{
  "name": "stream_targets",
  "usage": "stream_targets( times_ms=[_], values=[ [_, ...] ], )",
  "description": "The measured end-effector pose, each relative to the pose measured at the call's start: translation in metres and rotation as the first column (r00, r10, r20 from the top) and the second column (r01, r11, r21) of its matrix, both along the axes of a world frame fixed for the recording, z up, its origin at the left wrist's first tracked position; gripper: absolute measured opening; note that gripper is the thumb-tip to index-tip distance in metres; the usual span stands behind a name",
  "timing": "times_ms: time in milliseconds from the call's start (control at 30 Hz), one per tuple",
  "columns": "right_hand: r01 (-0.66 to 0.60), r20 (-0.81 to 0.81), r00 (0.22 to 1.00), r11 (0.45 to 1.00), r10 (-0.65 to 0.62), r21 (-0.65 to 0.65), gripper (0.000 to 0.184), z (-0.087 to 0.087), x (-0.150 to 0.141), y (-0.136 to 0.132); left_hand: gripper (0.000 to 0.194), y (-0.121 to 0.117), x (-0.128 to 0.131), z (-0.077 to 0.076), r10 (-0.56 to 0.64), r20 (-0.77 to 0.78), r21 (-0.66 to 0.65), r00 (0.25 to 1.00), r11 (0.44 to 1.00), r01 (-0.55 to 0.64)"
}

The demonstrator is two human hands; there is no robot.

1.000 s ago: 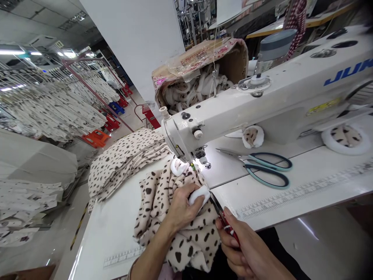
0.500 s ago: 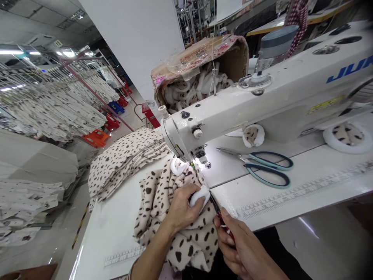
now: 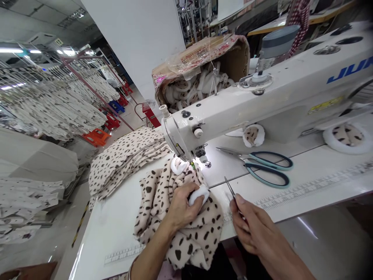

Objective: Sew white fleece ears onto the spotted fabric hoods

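— One sewing machine [image 3: 244,107]; what lies beside it?
— Spotted fabric [image 3: 154,202], near left on the bench [image 3: 116,225]; the left hand [image 3: 183,206] pinches a white fluffy piece [image 3: 204,190] over it, the right hand [image 3: 253,224] grips a pointed metal tool [image 3: 229,186] farther right.

The cream, dark-spotted cloth [image 3: 157,198] looks matt and napped, the rounded white piece [image 3: 198,195] fluffy. The slim pointed tool [image 3: 229,187] is shiny metal; the teal-handled scissors [image 3: 249,166] combine metal and smooth plastic. The white worktop [image 3: 112,225] gleams.

Scissors [image 3: 241,156] right of fabric [image 3: 157,202] — box [image 3: 201,54] behind sewing machine [image 3: 233,112].
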State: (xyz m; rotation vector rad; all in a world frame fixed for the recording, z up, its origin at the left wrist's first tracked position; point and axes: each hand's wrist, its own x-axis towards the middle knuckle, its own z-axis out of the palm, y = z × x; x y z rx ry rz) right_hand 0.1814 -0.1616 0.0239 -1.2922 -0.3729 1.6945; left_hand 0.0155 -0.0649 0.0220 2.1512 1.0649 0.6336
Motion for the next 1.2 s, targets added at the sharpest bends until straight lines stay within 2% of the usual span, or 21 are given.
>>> stream_targets(
  times_ms=[67, 133, 233, 300, 367, 433, 500, 567, 633, 700, 767, 800, 867, 933, 1000, 1100, 1200],
  values=[
    [-0.086, 0.212, 0.975, 0.995, 0.073, 0.052, 0.051, -0.003, 0.009, 0.01, 0.01, 0.0, -0.001, 0.001, 0.011, 0.007, -0.011, 1.0, 1.0, -0.011],
    [-0.215, 0.37, 0.914, 0.973, 0.169, 0.088, 0.045, -0.005, 0.013, 0.02, 0.01, 0.0, -0.003, 0.002, 0.001, 0.012, -0.01, 1.0, 1.0, -0.001],
    [-0.42, 0.538, 0.789, 0.9, 0.298, 0.118, 0.03, -0.005, 0.01, 0.032, 0.012, -0.002, -0.002, 0.0, -0.035, -0.039, 0.0, 0.999, 0.999, 0.035],
    [-0.48, 0.632, 0.713, 0.869, 0.305, 0.122, 0.031, -0.004, 0.005, 0.034, 0.016, -0.004, 0.0, -0.002, -0.055, -0.095, 0.024, 0.994, 0.998, 0.058],
    [-0.469, 0.692, 0.677, 0.872, 0.251, 0.142, 0.032, -0.005, 0.003, 0.033, 0.015, -0.004, 0.002, -0.004, -0.073, -0.136, 0.076, 0.988, 0.994, 0.084],
    [-0.461, 0.707, 0.672, 0.872, 0.221, 0.166, 0.032, -0.008, 0.005, 0.028, 0.006, 0.0, -0.001, -0.004, -0.013, -0.126, 0.136, 0.992, 0.99, 0.03],
    [-0.455, 0.681, 0.698, 0.872, 0.224, 0.18, 0.032, -0.01, 0.009, 0.023, 0.01, 0.009, -0.011, -0.001, 0.144, -0.078, 0.172, 0.987, 0.977, -0.129],
    [-0.421, 0.627, 0.742, 0.892, 0.236, 0.162, 0.034, -0.012, 0.014, 0.019, 0.016, 0.017, -0.023, 0.004, 0.311, -0.035, 0.194, 0.95, 0.934, -0.298],
    [-0.37, 0.592, 0.77, 0.922, 0.238, 0.111, 0.039, -0.011, 0.017, 0.016, 0.017, 0.022, -0.032, 0.008, 0.402, -0.013, 0.208, 0.916, 0.897, -0.39],
    [-0.344, 0.61, 0.76, 0.935, 0.223, 0.088, 0.042, -0.008, 0.018, 0.015, 0.018, 0.022, -0.034, 0.009, 0.427, -0.006, 0.203, 0.904, 0.886, -0.417],
    [-0.317, 0.676, 0.719, 0.942, 0.164, 0.109, 0.044, -0.006, 0.022, 0.015, 0.019, 0.02, -0.032, 0.008, 0.408, -0.005, 0.204, 0.913, 0.894, -0.398],
    [-0.299, 0.726, 0.676, 0.947, 0.128, 0.112, 0.046, -0.006, 0.027, 0.016, 0.017, 0.018, -0.03, 0.007, 0.379, -0.009, 0.218, 0.926, 0.904, -0.368],
    [-0.276, 0.849, 0.523, 0.957, 0.072, 0.089, 0.05, -0.008, 0.041, 0.02, 0.012, 0.015, -0.028, 0.005, 0.284, -0.032, 0.314, 0.958, 0.913, -0.26],
    [-0.3, 0.957, 0.289, 0.952, 0.024, 0.067, 0.049, -0.012, 0.059, 0.028, 0.01, 0.011, -0.027, 0.005, 0.171, -0.093, 0.466, 0.981, 0.878, -0.109],
    [-0.356, 0.995, 0.067, 0.93, -0.077, 0.096, 0.044, -0.016, 0.075, 0.041, 0.013, 0.005, -0.027, 0.006, 0.062, -0.209, 0.572, 0.976, 0.817, 0.071],
    [-0.397, 0.969, -0.161, 0.911, -0.186, 0.109, 0.036, -0.019, 0.089, 0.063, 0.018, -0.002, -0.032, 0.005, -0.07, -0.429, 0.529, 0.901, 0.789, 0.313],
    [-0.372, 0.945, -0.272, 0.925, -0.185, 0.074, 0.034, -0.018, 0.098, 0.077, 0.025, -0.006, -0.049, 0.005, -0.086, -0.548, 0.427, 0.832, 0.827, 0.367]
  ],
)
